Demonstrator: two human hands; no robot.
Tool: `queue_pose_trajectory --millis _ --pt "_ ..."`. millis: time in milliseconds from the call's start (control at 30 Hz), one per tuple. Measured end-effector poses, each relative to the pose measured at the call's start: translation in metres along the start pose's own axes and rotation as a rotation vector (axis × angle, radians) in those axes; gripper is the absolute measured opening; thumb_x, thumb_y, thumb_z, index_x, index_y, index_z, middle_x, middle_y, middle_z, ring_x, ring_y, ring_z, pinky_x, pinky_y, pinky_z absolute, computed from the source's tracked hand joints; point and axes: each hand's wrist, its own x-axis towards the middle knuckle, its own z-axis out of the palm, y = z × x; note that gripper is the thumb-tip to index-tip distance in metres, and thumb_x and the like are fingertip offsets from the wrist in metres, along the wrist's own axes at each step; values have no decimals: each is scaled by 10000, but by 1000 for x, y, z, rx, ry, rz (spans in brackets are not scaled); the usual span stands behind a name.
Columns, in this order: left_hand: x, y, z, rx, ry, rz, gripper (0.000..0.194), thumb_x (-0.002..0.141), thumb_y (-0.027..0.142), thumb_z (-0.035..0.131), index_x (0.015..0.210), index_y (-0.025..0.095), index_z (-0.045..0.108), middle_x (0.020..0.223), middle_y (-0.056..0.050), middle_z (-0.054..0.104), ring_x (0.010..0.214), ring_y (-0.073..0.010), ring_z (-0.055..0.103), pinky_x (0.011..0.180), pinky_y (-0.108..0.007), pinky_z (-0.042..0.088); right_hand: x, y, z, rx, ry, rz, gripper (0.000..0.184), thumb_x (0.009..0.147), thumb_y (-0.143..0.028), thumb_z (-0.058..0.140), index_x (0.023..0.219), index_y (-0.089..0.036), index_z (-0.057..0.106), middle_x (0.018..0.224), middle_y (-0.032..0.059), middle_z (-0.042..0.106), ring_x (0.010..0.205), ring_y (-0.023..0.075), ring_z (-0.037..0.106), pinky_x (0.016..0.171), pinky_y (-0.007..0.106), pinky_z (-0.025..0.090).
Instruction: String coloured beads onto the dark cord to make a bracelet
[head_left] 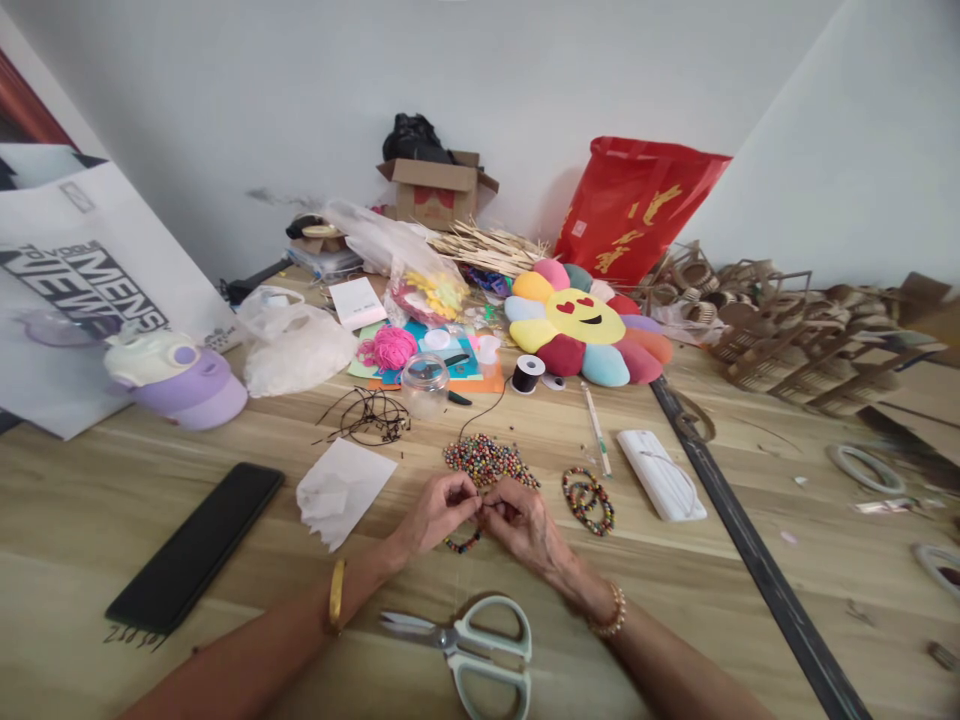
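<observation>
My left hand (439, 512) and my right hand (526, 518) meet fingertip to fingertip, both pinching a string of beads (463, 545). Its beaded part hangs below my fingers; the pinched ends are too small to make out. Just beyond my hands lies a heap of small multicoloured beads (487, 460). Finished-looking beaded bracelets (588, 500) rest to the right of my right hand. Nearer me, white-handled scissors (469, 640) lie with blades pointing left. A spool of black cord (529, 374) stands behind the heap, its loose end trailing toward the beads.
Left are a black phone-like slab (196, 545), torn white paper (345, 490) and tangled black cord (367, 415). A clear jar (425, 384), pink yarn (388, 348) and a flower cushion (585, 322) sit farther back. A white power bank-like block (660, 475) and a dark strip (750, 540) are at right.
</observation>
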Motion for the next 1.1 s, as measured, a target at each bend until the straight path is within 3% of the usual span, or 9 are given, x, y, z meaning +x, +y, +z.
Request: queue_pose_trajectory --millis 133,233,300,467,733,967,1100 --pt "-1 4 0 18 1 0 114 783 242 578 708 162 546 645 18 557 614 -125 531 577 -239 435 0 0 -2 82 -31 112 119 790 -212 568 679 -170 581 605 -23 503 552 104 419 502 209 315" --pt "-3 7 1 -6 11 26 63 783 217 571 804 164 544 705 7 584 661 -134 565 607 -247 462 2 2 -3 186 -38 251 107 753 -233 581 668 -167 571 573 -38 481 519 92 390 479 199 295" --pt "-4 8 3 -1 10 55 126 771 187 590 882 170 532 743 3 604 700 -141 589 637 -252 481 3 5 -4 235 -35 297 96 723 -239 579 661 -166 571 564 -39 483 517 92 391 477 197 297" --pt "-9 8 7 263 33 161 229 763 60 558 956 183 546 812 -8 637 756 -148 619 715 -263 504 6 9 -5 365 -52 366 87 687 -249 574 664 -166 562 533 -54 470 474 79 380 448 187 292" --pt "-14 2 5 652 -8 401 181 875 77 489 943 191 612 925 -63 647 883 -188 615 823 -294 507 6 7 -4 402 -57 362 100 675 -255 562 629 -173 527 484 -64 452 447 73 377 436 184 295" --pt "-14 5 2 712 -56 417 170 920 129 479 975 186 630 943 -64 631 887 -184 606 831 -290 508 7 5 -5 383 -53 354 104 682 -257 565 628 -176 526 474 -72 441 444 71 354 439 184 281" --pt "-12 4 2 659 -18 419 159 892 110 497 891 172 644 916 -72 637 881 -188 611 814 -289 508 6 7 -3 377 -52 358 83 669 -241 553 623 -175 533 488 -64 457 453 76 377 444 185 295"
